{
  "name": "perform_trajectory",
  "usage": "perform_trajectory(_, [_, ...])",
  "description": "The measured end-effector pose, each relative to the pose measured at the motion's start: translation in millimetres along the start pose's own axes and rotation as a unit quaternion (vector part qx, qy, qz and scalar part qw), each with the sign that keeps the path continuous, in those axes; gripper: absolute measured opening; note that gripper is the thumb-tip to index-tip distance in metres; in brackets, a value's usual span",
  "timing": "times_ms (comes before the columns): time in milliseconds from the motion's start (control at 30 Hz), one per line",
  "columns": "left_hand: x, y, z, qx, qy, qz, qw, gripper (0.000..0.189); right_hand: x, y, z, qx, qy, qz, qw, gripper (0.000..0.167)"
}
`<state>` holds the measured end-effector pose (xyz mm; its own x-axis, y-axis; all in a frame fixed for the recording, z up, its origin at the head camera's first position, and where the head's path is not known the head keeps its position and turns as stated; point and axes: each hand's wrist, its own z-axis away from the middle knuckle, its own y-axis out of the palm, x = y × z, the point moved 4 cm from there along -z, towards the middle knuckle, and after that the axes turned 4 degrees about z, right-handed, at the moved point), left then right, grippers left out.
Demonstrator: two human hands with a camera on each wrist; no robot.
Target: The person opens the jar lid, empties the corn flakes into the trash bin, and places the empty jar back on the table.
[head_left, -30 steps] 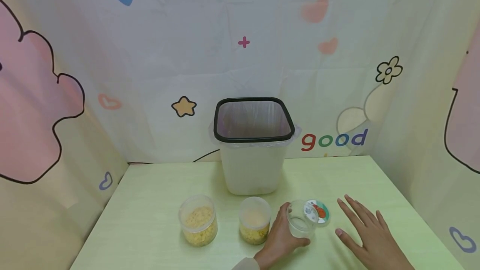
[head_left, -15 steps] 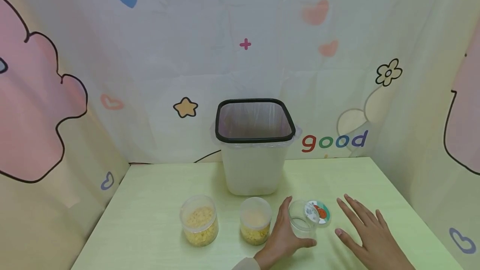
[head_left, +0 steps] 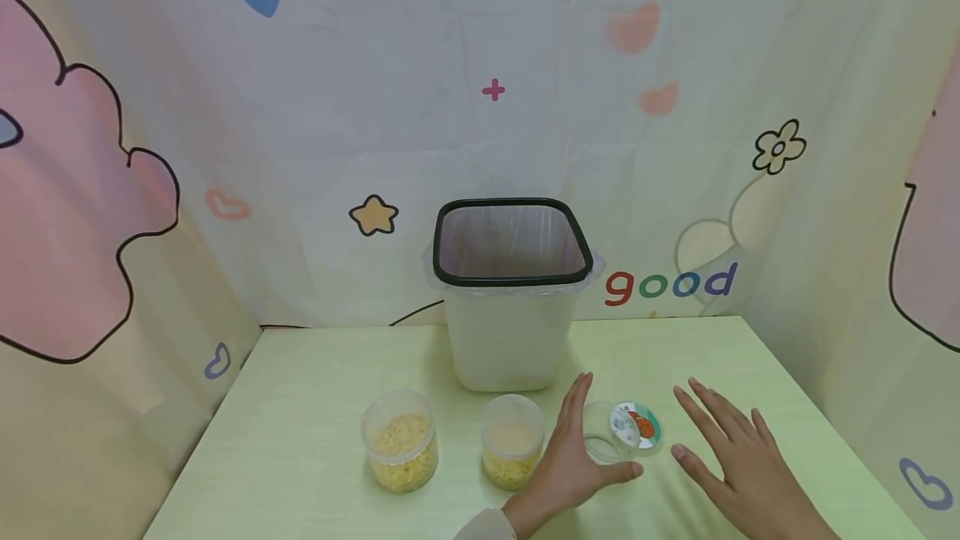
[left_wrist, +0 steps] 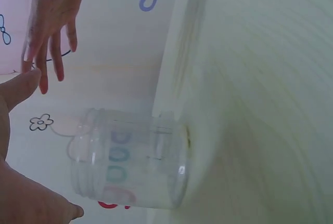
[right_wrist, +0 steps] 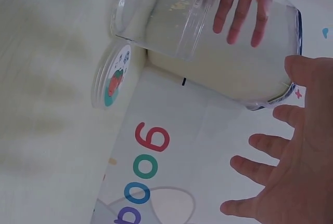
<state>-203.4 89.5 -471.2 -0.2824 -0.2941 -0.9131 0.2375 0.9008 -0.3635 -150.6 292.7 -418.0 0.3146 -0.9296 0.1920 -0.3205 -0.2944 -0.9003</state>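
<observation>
A clear plastic jar (head_left: pixel 606 440) stands upright and uncapped on the table, with nothing seen inside it. My left hand (head_left: pixel 564 463) is spread around its left and near side, thumb and fingers straight; in the left wrist view they stand apart from the jar (left_wrist: pixel 136 156). Just behind and to the right lies a round lid (head_left: pixel 648 427) with a red and green label, partly seen through the jar's wall. My right hand (head_left: pixel 746 465) hovers to the right of the lid, fingers extended and holding nothing.
Two clear tubs with yellow crumbly bits stand to the left: a narrower tub (head_left: pixel 512 461) beside my left hand and a wider tub (head_left: pixel 401 457) farther left. A white bin (head_left: pixel 510 340) with a black rim and a plastic liner stands behind them. Printed cloth (head_left: pixel 315 107) surrounds the table.
My left hand has released the clear jar; its fingers have straightened and risen off it, the thumb moving right. The right hand has hardly moved. The head view has shifted slightly.
</observation>
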Motion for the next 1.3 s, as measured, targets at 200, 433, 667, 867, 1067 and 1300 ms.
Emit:
perform_trajectory(200, [-14.0, -8.9, 3.9, 0.005, 0.018, 0.001, 0.9998, 0.105, 3, -2, 0.0, -0.037, -0.029, -0.003, 0.9989, 0.071])
perform_trajectory(433, [-29.4, -25.9, 9.6, 0.011, 0.054, -0.002, 0.9985, 0.093, 9, -4, -4.6, -0.052, -0.047, 0.001, 0.9975, 0.071])
perform_trajectory(667, [-37.3, -43.5, 13.3, 0.005, 0.1, -0.028, 0.9946, 0.091, 16, -5, -10.7, -0.048, -0.055, 0.01, 0.9972, 0.072])
perform_trajectory(867, [-42.1, -54.0, 17.3, -0.006, 0.128, -0.062, 0.9899, 0.09, 25, -5, -17.5, -0.045, -0.063, 0.016, 0.9969, 0.074])
perform_trajectory(1067, [-45.0, -63.0, 22.3, -0.029, 0.168, -0.136, 0.9758, 0.09, 33, -6, -22.4, -0.044, -0.075, 0.009, 0.9962, 0.073])
perform_trajectory(1300, [-44.6, -73.5, 28.6, -0.056, 0.201, -0.266, 0.9412, 0.093, 41, -3, -28.4, -0.035, -0.077, 0.004, 0.9965, 0.071])
